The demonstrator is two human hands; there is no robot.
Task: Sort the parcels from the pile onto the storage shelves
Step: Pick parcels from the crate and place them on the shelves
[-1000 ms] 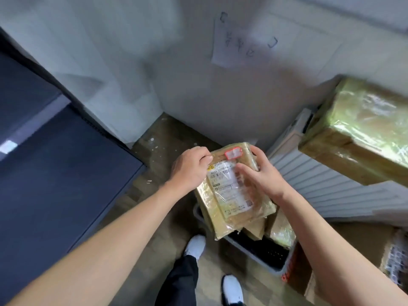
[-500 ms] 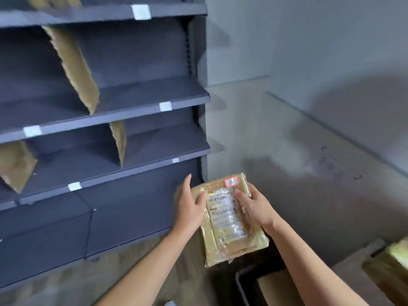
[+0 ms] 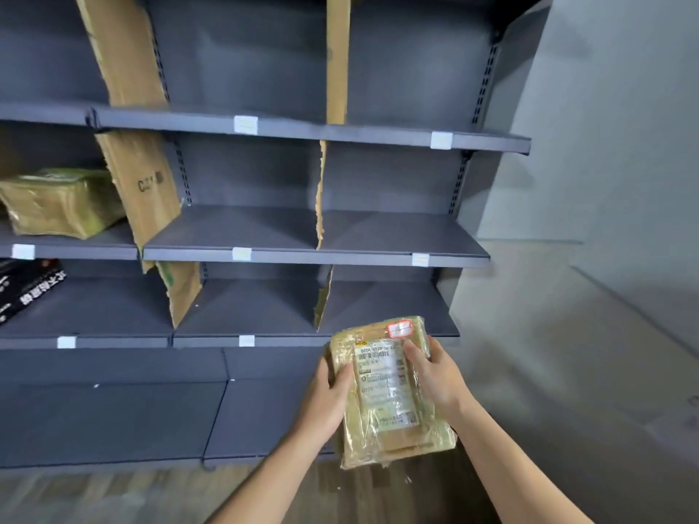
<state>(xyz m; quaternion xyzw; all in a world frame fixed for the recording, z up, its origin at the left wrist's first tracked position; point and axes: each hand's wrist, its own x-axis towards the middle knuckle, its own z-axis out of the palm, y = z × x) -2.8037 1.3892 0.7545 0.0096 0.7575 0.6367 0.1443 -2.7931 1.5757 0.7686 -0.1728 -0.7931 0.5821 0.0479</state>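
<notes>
Evidently the step in hand was the carry to a slot: one parcel (image 3: pixel 389 395) was held up before the storage shelves (image 3: pixel 242 255), not yet set down. At the shelves' left end a taped brown package (image 3: pixel 60 202) lay on the middle board and a black box (image 3: pixel 26 289) on the board beneath it, both left of the torn cardboard dividers (image 3: pixel 143 191).

In front of the shelves' lowest open board, near its right end, the left hand (image 3: pixel 329 399) gripped the parcel's left edge, thumb across the face and fingers wrapped behind, out of sight. The parcel, flat and bound in clear tape, faced label upward, its red-bordered sticker (image 3: pixel 399 329) toward the shelves. The right hand (image 3: pixel 435 376) clasped the right edge, fingers laid over the label. Both forearms reached forward toward the shelves.

The next move would probably call for matching the sticker to a bay, then lifting the parcel over that board's lip and sliding it in flat.
</notes>
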